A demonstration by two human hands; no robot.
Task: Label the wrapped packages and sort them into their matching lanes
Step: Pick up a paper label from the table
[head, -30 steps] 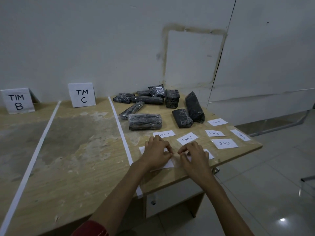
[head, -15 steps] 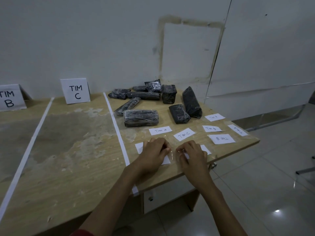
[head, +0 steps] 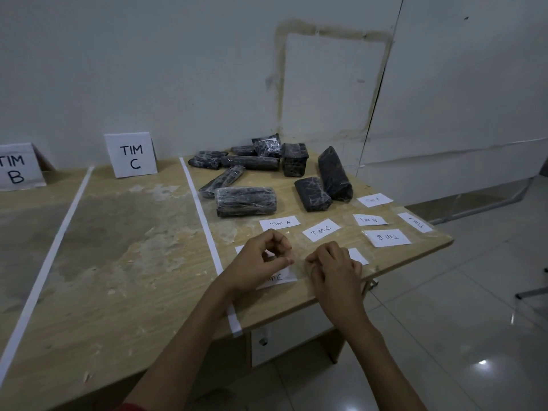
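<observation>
Several black wrapped packages [head: 245, 200] lie in a loose group at the back of the table's right section. In front of them lie small taped paper labels: "Tim A" [head: 279, 223], "Tim C" [head: 321, 229], "Tim B" [head: 370, 220] and others. My left hand [head: 258, 264] is curled over another "Tim C" label [head: 278, 277] near the front edge, thumb and fingers pinching at its clear tape. My right hand [head: 335, 269] is just to the right, its curled fingertips picking at the same tape. Part of that label is hidden under my hands.
Standing signs "TIM C" [head: 130, 154] and "TIM B" [head: 14, 169] lean against the wall. White tape strips [head: 201, 215] [head: 59, 232] divide the wooden table [head: 124, 262] into lanes. The right table edge drops to a tiled floor [head: 444, 321].
Both hands stay at the same label near the front edge. My left hand's fingers have lifted and curled more over it. The view has shifted slightly.
</observation>
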